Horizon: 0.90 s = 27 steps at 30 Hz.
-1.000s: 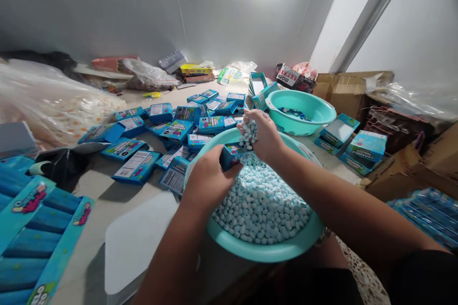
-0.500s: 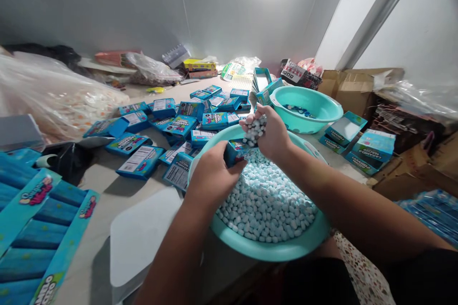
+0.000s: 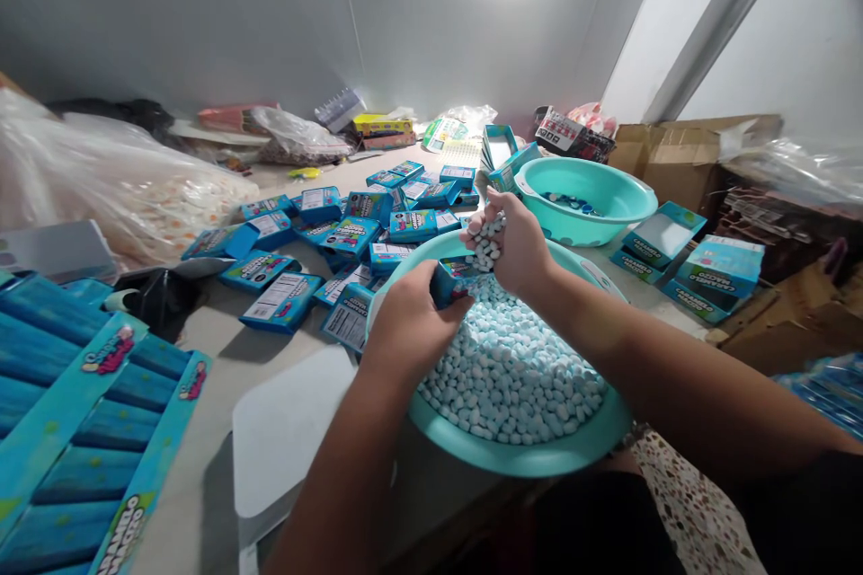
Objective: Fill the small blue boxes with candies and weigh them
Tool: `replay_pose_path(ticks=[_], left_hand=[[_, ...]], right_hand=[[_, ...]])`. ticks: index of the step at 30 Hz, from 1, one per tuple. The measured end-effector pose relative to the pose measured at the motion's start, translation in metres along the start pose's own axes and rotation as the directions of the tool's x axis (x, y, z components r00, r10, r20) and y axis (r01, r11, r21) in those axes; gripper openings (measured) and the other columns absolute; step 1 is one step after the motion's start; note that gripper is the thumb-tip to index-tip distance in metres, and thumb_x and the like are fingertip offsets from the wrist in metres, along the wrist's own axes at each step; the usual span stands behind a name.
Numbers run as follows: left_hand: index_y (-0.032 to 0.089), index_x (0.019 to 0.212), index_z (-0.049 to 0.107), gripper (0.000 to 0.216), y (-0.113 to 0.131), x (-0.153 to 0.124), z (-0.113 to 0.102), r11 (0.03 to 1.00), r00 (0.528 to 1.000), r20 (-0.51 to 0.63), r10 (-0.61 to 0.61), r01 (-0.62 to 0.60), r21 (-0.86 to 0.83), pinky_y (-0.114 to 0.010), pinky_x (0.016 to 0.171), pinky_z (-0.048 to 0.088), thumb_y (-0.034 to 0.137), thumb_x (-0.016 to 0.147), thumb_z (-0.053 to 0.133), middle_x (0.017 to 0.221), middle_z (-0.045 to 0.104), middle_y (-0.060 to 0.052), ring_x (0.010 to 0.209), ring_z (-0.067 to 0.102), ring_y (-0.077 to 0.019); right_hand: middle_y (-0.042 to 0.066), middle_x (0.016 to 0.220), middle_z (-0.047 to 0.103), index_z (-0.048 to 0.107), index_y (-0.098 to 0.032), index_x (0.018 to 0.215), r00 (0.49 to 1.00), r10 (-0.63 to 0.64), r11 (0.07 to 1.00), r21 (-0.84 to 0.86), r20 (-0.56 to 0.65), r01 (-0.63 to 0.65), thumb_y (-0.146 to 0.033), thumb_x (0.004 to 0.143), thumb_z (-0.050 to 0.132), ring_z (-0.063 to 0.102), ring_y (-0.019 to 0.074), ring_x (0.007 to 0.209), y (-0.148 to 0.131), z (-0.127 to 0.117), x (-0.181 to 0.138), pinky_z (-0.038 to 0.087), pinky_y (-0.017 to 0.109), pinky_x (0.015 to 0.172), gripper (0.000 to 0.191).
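Observation:
My left hand (image 3: 414, 319) is wrapped round a small blue candy box (image 3: 443, 282), held over the left side of a turquoise basin (image 3: 519, 464). Much of the box is hidden by my fingers. Just above and to the right of it, my right hand (image 3: 518, 243) is closed round a handful of small candies (image 3: 488, 244), which show between thumb and fingers beside the box. Pale blue and white candies (image 3: 512, 377) of the same kind fill the basin below both hands.
Several blue candy boxes (image 3: 347, 235) lie heaped behind the basin. A second turquoise basin (image 3: 627, 198) holds small dark pieces. Display cartons (image 3: 718, 274) stand at right, filled display trays (image 3: 87, 431) at left. A white flat-topped object (image 3: 289, 422) sits near my left forearm.
The view has turned slightly, so the scene sits further right. Both hands keep nearly the same place over the basin, and fewer candies show in my right hand.

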State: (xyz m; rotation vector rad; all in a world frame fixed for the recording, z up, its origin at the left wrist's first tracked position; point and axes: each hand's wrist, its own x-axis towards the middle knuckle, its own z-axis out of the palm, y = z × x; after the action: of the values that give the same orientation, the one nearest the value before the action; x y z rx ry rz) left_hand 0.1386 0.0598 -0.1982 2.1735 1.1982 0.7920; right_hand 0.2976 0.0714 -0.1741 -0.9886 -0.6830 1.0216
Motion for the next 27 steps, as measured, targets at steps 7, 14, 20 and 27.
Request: replay_pose_path(ticks=[7,14,20,27], left_hand=[[0.022,0.092,0.058,0.023,0.004,-0.001,0.000,0.999,0.999,0.017,-0.030,0.029,0.036,-0.031,0.064,0.039,0.039,0.082,0.069,0.087,0.067,-0.004,0.077,0.061,-0.0217],[0.022,0.095,0.058,0.023,0.003,0.000,0.002,0.998,0.998,-0.007,-0.061,0.061,0.024,-0.033,0.067,0.042,0.039,0.083,0.070,0.092,0.070,-0.007,0.083,0.066,-0.0269],[0.022,0.096,0.059,0.025,0.001,0.000,0.003,0.998,0.998,-0.023,-0.053,0.054,0.033,-0.033,0.067,0.043,0.040,0.083,0.071,0.091,0.070,-0.007,0.084,0.067,-0.0275],[0.021,0.094,0.060,0.026,0.002,0.000,0.004,0.997,0.995,-0.074,-0.068,0.071,0.038,-0.035,0.067,0.045,0.042,0.082,0.071,0.091,0.071,-0.008,0.081,0.068,-0.0286]], right_hand=[[-0.002,0.058,0.048,0.036,-0.024,0.069,0.993,-0.054,0.993,-0.094,0.107,0.064,-0.055,0.078,0.062,0.052,0.0130,0.055,0.003,-0.002,-0.001,0.037,0.029,0.050,0.041],[-0.001,0.063,0.052,0.031,-0.024,0.067,0.935,0.105,0.971,-0.240,0.339,-0.022,-0.055,0.079,0.057,0.048,0.0119,0.051,-0.024,-0.018,0.009,0.032,0.029,0.047,0.042],[0.003,0.072,0.060,0.042,-0.022,0.063,0.945,-0.066,0.912,-0.365,0.319,0.186,-0.043,0.082,0.057,0.056,0.0129,0.066,-0.025,-0.021,0.013,0.046,0.029,0.065,0.032],[-0.004,0.061,0.041,0.051,-0.020,0.064,0.848,-0.077,0.458,-0.737,0.525,0.498,-0.048,0.089,0.061,0.035,0.0110,0.061,-0.015,-0.026,0.007,0.029,0.028,0.058,0.039]])
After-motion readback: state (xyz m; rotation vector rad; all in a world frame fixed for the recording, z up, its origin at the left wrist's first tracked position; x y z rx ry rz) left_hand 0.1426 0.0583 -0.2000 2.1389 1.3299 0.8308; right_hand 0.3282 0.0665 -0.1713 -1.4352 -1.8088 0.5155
